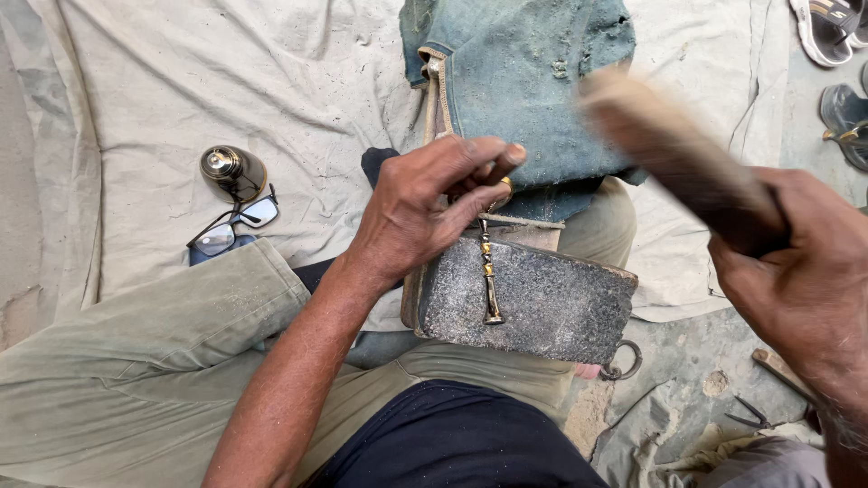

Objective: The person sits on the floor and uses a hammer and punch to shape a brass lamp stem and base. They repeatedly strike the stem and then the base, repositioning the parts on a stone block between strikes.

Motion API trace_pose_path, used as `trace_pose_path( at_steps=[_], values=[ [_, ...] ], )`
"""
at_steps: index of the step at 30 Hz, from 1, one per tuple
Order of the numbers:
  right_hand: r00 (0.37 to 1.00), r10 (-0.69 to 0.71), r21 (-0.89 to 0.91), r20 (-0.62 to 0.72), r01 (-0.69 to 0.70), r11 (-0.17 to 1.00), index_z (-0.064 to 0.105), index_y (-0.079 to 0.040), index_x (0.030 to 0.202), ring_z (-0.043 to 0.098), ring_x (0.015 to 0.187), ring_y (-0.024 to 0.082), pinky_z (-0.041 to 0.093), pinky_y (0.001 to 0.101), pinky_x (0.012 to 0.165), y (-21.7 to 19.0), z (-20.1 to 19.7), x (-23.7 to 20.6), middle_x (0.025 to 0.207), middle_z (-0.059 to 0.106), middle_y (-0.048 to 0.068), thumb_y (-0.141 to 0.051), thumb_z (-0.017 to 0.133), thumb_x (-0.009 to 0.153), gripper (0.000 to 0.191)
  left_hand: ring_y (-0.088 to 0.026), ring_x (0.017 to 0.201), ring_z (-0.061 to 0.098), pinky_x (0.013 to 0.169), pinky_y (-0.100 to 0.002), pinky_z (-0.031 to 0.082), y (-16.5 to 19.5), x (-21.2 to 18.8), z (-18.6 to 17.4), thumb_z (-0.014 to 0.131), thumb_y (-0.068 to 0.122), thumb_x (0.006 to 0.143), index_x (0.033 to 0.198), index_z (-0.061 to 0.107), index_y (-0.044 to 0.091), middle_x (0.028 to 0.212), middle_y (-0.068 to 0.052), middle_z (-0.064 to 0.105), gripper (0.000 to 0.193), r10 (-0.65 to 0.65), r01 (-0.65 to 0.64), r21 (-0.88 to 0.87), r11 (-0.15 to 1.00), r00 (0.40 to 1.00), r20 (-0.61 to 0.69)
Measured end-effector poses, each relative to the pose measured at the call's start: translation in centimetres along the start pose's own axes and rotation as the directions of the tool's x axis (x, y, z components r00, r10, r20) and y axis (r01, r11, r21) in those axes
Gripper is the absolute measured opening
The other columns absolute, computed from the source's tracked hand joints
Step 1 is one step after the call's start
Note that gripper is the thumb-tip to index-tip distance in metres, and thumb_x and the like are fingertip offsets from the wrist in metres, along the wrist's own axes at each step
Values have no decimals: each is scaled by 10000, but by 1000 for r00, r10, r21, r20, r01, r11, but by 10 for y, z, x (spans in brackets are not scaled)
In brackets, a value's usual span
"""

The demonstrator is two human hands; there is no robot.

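On top of the grey stone block resting across our lap, we pin a slim brass-coloured spindle, its flared foot toward us and its beaded stem running up under our left hand, whose thumb and fingers pinch its upper end tight. Our right hand, to the right of the block, is clenched round a wooden handle that reads blurred above the block's far right corner. If that handle comes down off line, we judge it could catch the left fingertips, which sit close to the stem, or kick the narrow piece sideways off the block's rough, speckled face. Beyond the block lies a worn, dusty denim pad on creased pale cloth. Left of the block sit black-framed spectacles and a small dark rounded pot with a shiny cap. A metal ring hangs at the block's near right corner.
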State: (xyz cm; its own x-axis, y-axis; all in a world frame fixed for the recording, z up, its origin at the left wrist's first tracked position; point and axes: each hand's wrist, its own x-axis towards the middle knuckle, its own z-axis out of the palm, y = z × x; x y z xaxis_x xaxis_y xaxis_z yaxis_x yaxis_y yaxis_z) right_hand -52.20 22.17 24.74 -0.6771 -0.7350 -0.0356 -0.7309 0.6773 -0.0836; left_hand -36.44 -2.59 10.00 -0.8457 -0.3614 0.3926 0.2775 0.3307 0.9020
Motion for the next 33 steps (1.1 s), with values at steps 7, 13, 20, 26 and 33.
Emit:
trace_pose_path(
  at_steps=[7, 13, 20, 26, 33],
  values=[
    [991, 136, 730, 6, -98, 677, 548, 23, 1250, 692, 908, 175, 602, 380, 802, 34, 33, -16, 926, 661, 100, 70, 756, 900, 409, -221, 880, 710, 753, -364, 600, 14, 23, 11, 801, 162, 934, 1235, 638, 142, 1010, -39, 689, 343, 91, -114, 268, 957, 991, 99],
    [995, 97, 936, 23, -56, 347, 612, -38, 1062, 697, 889, 141, 627, 317, 790, 49, 63, -19, 891, 658, 31, 47, 734, 783, 317, -286, 778, 672, 644, -439, 542, 19, 35, 18, 780, 166, 936, 1205, 622, 153, 857, -67, 617, 313, 12, -132, 455, 881, 967, 256],
    [980, 132, 491, -151, -41, 870, 620, 9, 1073, 647, 801, 131, 520, 251, 759, 60, 107, -28, 886, 653, 42, 60, 773, 960, 197, -309, 753, 647, 634, -475, 514, 28, 39, 20, 757, 119, 946, 1241, 627, 185, 813, -83, 576, 329, 6, -144, 488, 861, 962, 273],
    [994, 30, 340, -109, 9, 940, 675, -6, 1157, 659, 779, 120, 537, 273, 692, 56, 96, -22, 928, 700, 73, 56, 732, 905, 266, -294, 723, 628, 617, -467, 506, 29, 35, 21, 752, 108, 974, 1243, 632, 189, 798, -84, 559, 305, -19, -128, 510, 850, 962, 273],
    [996, 53, 403, -70, -21, 915, 667, 11, 1169, 660, 772, 134, 546, 296, 730, 51, 87, -14, 905, 694, 81, 32, 727, 945, 233, -258, 744, 630, 628, -433, 537, 23, 33, 22, 761, 155, 936, 1304, 600, 195, 852, -55, 572, 405, 31, -161, 521, 838, 968, 250]
  ],
)
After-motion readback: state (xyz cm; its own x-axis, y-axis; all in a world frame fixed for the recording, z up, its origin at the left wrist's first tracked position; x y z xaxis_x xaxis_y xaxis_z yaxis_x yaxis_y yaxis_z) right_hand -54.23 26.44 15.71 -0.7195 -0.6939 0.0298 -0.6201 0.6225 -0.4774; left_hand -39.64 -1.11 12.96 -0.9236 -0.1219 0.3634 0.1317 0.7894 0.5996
